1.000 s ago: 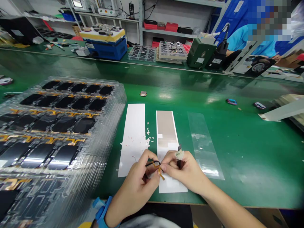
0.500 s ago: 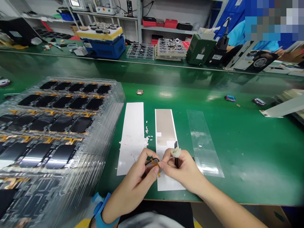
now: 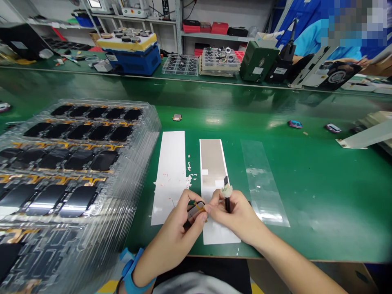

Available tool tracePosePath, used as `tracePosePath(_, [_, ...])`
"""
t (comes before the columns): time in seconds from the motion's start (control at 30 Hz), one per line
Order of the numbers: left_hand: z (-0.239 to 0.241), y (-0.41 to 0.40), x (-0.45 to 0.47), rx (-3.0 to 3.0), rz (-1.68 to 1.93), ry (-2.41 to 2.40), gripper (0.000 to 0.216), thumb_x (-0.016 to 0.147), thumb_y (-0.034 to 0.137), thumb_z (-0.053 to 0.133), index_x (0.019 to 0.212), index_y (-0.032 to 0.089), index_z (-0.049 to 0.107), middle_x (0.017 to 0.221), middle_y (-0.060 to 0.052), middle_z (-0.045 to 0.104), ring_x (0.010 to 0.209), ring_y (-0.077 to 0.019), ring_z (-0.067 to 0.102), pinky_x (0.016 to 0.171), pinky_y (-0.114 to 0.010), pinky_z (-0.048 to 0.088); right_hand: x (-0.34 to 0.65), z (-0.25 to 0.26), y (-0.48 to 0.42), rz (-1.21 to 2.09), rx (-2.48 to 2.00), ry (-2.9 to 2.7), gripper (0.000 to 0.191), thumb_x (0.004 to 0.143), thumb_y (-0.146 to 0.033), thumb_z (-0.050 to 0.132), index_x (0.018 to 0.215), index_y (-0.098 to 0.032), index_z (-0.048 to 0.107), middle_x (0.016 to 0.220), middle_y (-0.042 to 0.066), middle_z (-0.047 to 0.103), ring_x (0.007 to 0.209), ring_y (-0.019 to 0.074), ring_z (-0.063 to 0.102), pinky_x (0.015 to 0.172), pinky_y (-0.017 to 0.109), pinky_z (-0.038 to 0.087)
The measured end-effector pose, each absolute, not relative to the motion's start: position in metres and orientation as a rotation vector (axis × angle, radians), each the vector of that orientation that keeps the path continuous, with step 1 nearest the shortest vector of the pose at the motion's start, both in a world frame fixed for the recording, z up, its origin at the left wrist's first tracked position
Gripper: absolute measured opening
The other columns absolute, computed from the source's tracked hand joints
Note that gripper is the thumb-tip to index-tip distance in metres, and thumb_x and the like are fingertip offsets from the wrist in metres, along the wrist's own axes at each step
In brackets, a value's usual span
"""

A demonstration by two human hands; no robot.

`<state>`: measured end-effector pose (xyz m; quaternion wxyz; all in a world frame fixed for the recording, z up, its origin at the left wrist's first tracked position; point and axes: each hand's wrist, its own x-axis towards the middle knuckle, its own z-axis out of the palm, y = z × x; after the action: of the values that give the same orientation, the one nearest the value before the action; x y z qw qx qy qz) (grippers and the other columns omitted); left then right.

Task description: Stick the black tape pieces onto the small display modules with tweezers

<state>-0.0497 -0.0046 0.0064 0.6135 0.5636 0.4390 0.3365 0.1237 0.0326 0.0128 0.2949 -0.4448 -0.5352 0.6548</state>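
My left hand (image 3: 174,234) grips a small display module (image 3: 195,210) by its edges, its grey back and orange flex cable facing up. At the module's right end, the thumb and forefinger of my right hand (image 3: 234,216) pinch at the flex cable; what lies between the fingertips is too small to tell. A slim black tool (image 3: 227,204) with a pale wad around it is also held in my right hand, pointing up and away. Beneath both hands lies a white-edged strip sheet (image 3: 212,159) with a grey-beige upper part.
At left stands a stack of clear trays (image 3: 143,122) holding dark display modules. A white sheet (image 3: 171,163) with scraps and a clear film (image 3: 260,171) flank the middle strip. Another module (image 3: 177,117) lies farther back. A blue box (image 3: 134,59) stands behind; a person in blue sits far right.
The module in my left hand has tilted, showing more of its grey back. My right hand has stayed at its end, the black tool shifting only slightly.
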Motion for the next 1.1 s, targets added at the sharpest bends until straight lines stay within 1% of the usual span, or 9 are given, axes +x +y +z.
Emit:
tracePosePath(0.07, [0.007,-0.006,-0.049,1.330,0.780,1.048,0.011,0.104,0.034,0.037,0.099,0.024,0.037,0.067,0.008,0.036,0.057,-0.0121,0.034,0.055,-0.025,0.030,0.128,0.014,0.034,1.652,-1.178,-1.460,0.033,0.086,-0.048,0.064,0.071,-0.018,0.061,0.059,-0.005,0.046,0.056,0.0102,0.038,0.055,0.025,0.033])
tracePosePath(0.13, [0.009,-0.008,-0.048,1.401,0.758,1.105,0.014,0.105,0.035,0.034,0.096,0.025,0.038,0.070,0.006,0.046,0.062,-0.0135,0.046,0.061,-0.027,0.038,0.138,0.017,0.036,1.454,-1.167,-1.463,0.036,0.094,-0.049,0.052,0.078,-0.020,0.065,0.075,0.000,0.055,0.072,0.0140,0.050,0.068,0.028,0.041])
tracePosePath(0.23, [0.013,-0.010,-0.042,1.611,0.680,1.208,0.013,0.105,0.030,0.033,0.102,0.024,0.044,0.096,-0.004,0.063,0.091,-0.0192,0.062,0.081,-0.036,0.047,0.155,0.019,0.040,1.055,-1.193,-1.443,0.040,0.100,-0.047,0.041,0.083,-0.022,0.067,0.089,0.003,0.056,0.087,0.0158,0.055,0.080,0.029,0.044])
tracePosePath(0.33, [0.014,-0.008,-0.032,1.856,0.630,1.203,0.016,0.104,0.023,0.034,0.116,0.024,0.045,0.130,-0.011,0.059,0.129,-0.0240,0.051,0.102,-0.045,0.045,0.166,0.014,0.044,0.943,-1.269,-1.417,0.034,0.099,-0.046,0.046,0.085,-0.021,0.065,0.087,0.002,0.058,0.074,0.0129,0.060,0.074,0.028,0.048])
tracePosePath(0.43, [0.010,-0.001,-0.023,2.059,0.569,1.219,0.022,0.103,0.018,0.034,0.121,0.021,0.045,0.143,-0.015,0.052,0.146,-0.0275,0.032,0.108,-0.052,0.044,0.164,0.004,0.049,1.100,-1.303,-1.298,0.025,0.089,-0.045,0.064,0.087,-0.020,0.061,0.086,0.001,0.061,0.070,0.0130,0.067,0.073,0.029,0.055])
tracePosePath(0.5, [0.006,0.003,-0.019,2.165,0.535,1.270,0.029,0.102,0.016,0.035,0.130,0.019,0.043,0.144,-0.017,0.051,0.147,-0.0308,0.029,0.109,-0.057,0.042,0.158,-0.003,0.053,1.183,-1.300,-1.229,0.028,0.083,-0.044,0.071,0.088,-0.020,0.058,0.083,0.000,0.062,0.070,0.0150,0.070,0.076,0.031,0.058])
tracePosePath(0.6, [0.001,0.006,-0.017,2.263,0.519,1.309,0.037,0.101,0.015,0.037,0.138,0.018,0.038,0.141,-0.015,0.056,0.147,-0.0334,0.027,0.111,-0.061,0.039,0.151,-0.009,0.056,1.221,-1.307,-1.197,0.031,0.081,-0.045,0.073,0.088,-0.021,0.055,0.078,0.001,0.065,0.071,0.0172,0.073,0.079,0.034,0.060])
tracePosePath(0.9, [-0.004,0.007,-0.017,2.352,0.481,1.307,0.039,0.100,0.012,0.038,0.139,0.014,0.040,0.134,-0.016,0.062,0.145,-0.0353,0.030,0.110,-0.059,0.041,0.149,-0.007,0.061,1.206,-1.335,-1.122,0.034,0.076,-0.048,0.077,0.082,-0.021,0.057,0.074,0.002,0.069,0.066,0.0183,0.073,0.077,0.035,0.062])
tracePosePath(1.1, [-0.004,0.007,-0.016,2.375,0.463,1.314,0.036,0.100,0.011,0.038,0.135,0.012,0.043,0.136,-0.016,0.061,0.145,-0.0360,0.031,0.111,-0.058,0.039,0.146,-0.004,0.061,1.232,-1.316,-1.106,0.032,0.076,-0.046,0.078,0.079,-0.020,0.059,0.070,0.001,0.068,0.062,0.0162,0.072,0.073,0.032,0.062])
